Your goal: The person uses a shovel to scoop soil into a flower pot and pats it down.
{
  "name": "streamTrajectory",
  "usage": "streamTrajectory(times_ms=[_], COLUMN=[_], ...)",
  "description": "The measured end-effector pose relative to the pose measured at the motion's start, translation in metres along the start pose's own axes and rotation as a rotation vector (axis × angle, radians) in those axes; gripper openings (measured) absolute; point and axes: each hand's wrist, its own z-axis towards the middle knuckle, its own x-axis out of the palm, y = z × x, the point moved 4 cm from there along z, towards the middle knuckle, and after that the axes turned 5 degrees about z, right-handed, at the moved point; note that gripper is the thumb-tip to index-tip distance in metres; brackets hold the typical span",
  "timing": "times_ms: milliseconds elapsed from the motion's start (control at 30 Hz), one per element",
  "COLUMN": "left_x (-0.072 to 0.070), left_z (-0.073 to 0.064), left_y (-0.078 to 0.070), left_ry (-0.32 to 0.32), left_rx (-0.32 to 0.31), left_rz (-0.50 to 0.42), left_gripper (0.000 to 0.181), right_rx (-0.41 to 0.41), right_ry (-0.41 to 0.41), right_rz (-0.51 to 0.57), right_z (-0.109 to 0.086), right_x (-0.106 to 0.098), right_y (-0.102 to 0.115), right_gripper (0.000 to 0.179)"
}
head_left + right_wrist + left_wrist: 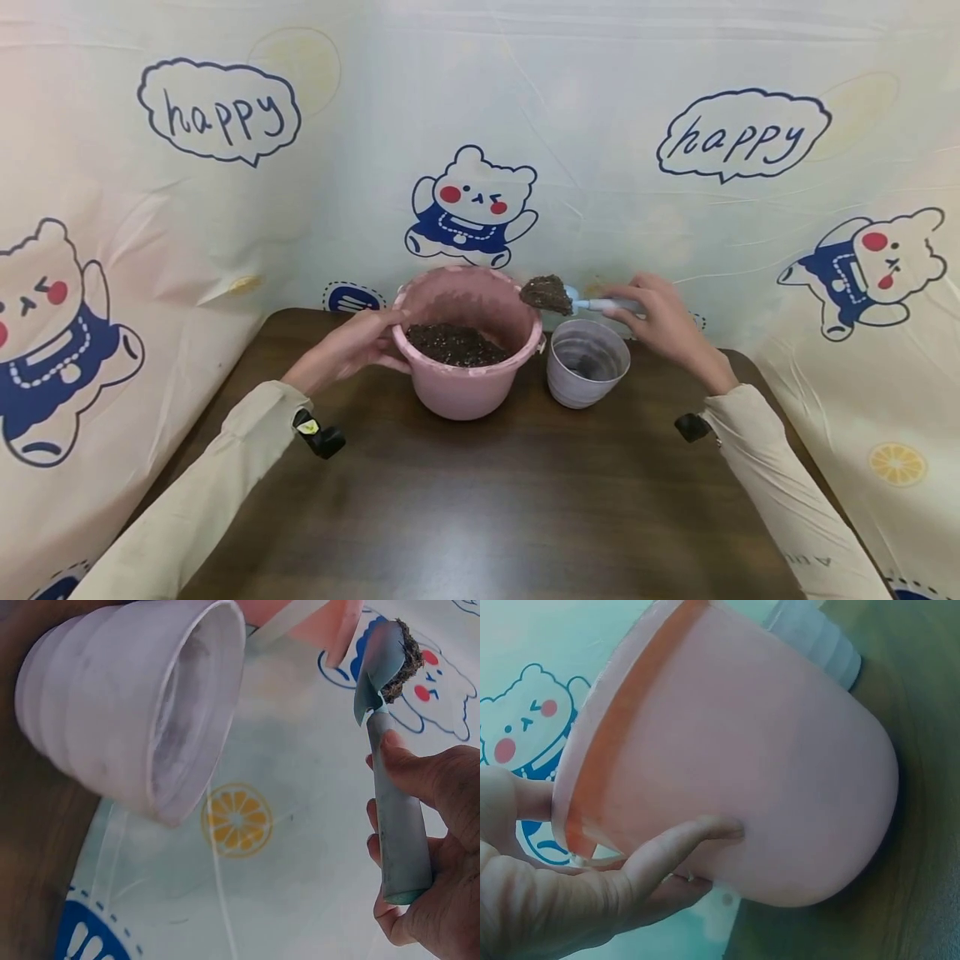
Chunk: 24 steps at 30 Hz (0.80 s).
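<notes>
A pink bucket (463, 396) holds dark soil (456, 345) and stands on the table. My left hand (362, 337) grips its left side at the rim; in the left wrist view a finger hooks over the rim while others press the outer wall (780, 772). My right hand (658, 315) holds a small trowel (611, 305) by its pale blue handle, fingers wrapped round it in the right wrist view. A heap of soil (546, 294) lies on the blade, raised beside the bucket's right rim. Just below the trowel stands a grey-white ribbed flowerpot (576, 385), its inside smudged dark at the bottom.
The dark wooden table (450, 508) reaches back to a patterned curtain (600, 125), which hangs close behind the bucket and pot and along both sides. A black wrist device (321, 435) sits at the left cuff, another (692, 427) at the right.
</notes>
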Motion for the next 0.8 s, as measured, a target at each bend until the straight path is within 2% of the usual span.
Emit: streamTrajectory(times_ms=[233,500,800], left_x=[0.000,0.002,-0.001], left_z=[-0.002,0.001,-0.003], left_y=[0.000,0.000,-0.001], left_ry=[0.014,0.008,0.003], left_rx=[0.010,0.004,-0.016], left_rz=[-0.003,0.005,0.018], left_gripper=[0.064,0.064,0.061], right_rx=[-0.041,0.017,0.086], right_ry=[-0.083,-0.091,-0.051], right_rz=[-0.026,-0.058,-0.098], right_z=[-0.026,-0.052,-0.074], right_x=[-0.010,-0.022,-0.020], right_y=[-0.010,-0.025,-0.036], right_gripper=[0.024,0.026,0.028])
